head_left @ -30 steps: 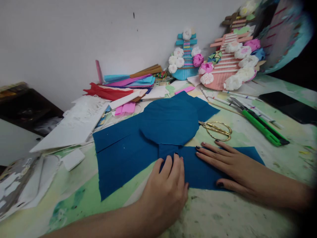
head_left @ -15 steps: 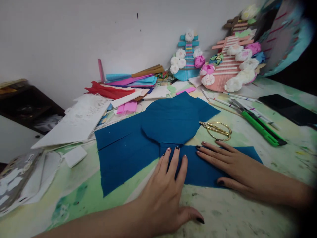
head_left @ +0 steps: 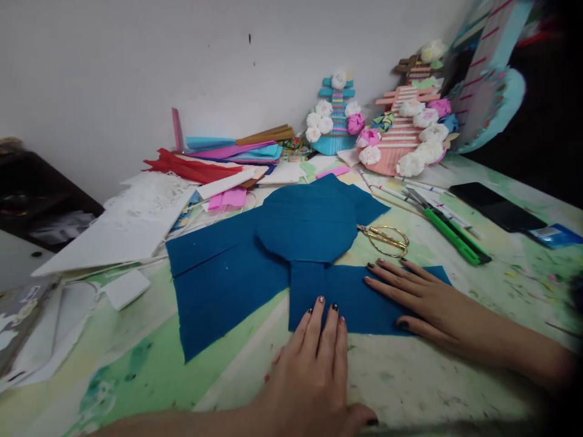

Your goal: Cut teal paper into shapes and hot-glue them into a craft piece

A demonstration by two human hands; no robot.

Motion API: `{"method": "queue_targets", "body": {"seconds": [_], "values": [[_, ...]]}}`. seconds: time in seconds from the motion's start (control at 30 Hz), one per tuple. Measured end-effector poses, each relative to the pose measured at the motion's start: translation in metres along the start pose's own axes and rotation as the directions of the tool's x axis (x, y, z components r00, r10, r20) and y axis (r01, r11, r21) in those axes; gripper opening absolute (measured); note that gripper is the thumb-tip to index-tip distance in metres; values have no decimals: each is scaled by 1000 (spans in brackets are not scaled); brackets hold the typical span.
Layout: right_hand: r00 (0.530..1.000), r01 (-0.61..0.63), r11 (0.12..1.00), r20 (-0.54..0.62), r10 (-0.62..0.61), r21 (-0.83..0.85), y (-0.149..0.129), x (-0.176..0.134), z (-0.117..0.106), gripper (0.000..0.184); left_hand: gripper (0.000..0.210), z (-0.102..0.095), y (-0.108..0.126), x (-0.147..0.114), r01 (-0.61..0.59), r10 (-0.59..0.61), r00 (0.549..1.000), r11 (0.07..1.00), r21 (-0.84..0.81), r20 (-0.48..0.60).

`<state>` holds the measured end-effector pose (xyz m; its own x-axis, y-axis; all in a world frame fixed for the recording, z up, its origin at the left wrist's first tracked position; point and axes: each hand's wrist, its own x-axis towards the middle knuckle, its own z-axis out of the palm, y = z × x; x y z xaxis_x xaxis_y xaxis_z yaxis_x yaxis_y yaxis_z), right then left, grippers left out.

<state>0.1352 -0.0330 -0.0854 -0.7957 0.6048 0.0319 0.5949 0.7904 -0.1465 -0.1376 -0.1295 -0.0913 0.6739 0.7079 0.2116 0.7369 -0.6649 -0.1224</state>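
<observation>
A strip of blue crepe paper [head_left: 355,294] lies flat on the table near me. My left hand [head_left: 307,367] rests palm down, its fingertips on the strip's near left part and its thumb spread on the tabletop. On the strip's right part lies my right hand [head_left: 430,300], flat with fingers stretched. Just beyond is a rounded blue piece [head_left: 310,221] with a narrow tab toward me. It overlaps a larger blue sheet [head_left: 218,297] on the left, which has a slit. Gold-handled scissors [head_left: 387,238] lie to the right, their blades mostly hidden under the rounded piece.
A green utility knife [head_left: 450,233] and a black phone [head_left: 496,206] lie to the right. Flower-trimmed craft instruments [head_left: 337,136] lean at the back. Folded coloured paper [head_left: 195,167] and white board [head_left: 113,224] fill the far left.
My left hand has slid back toward me, uncovering the tab of the rounded piece. My right hand stays flat on the strip. The view has shifted slightly to the right.
</observation>
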Motion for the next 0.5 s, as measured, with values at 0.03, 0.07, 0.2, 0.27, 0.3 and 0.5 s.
{"method": "queue_targets", "body": {"seconds": [0.03,0.07,0.2,0.27,0.3,0.5], "values": [[1000,-24,1000,0,24,-3,0,-5,0,67,82,2,2,-2,-11,11,1000,1000,16,-20],[999,-47,999,3,47,-10,-1,-10,0,67,83,3,4,-3,-19,20,999,999,26,-37],[991,-129,989,-35,127,-69,-10,-38,-1,66,81,3,3,-4,-22,25,994,999,26,-107],[962,-229,968,-173,210,-100,-15,-58,-4,59,79,3,1,-3,-8,11,989,1000,21,-144],[910,-346,931,-282,303,-115,-16,-69,-7,52,78,3,1,-3,-7,10,987,1000,24,-161],[386,-923,282,-633,671,-263,9,-150,-21,53,84,11,-1,-4,-56,73,972,995,82,-223]]}}
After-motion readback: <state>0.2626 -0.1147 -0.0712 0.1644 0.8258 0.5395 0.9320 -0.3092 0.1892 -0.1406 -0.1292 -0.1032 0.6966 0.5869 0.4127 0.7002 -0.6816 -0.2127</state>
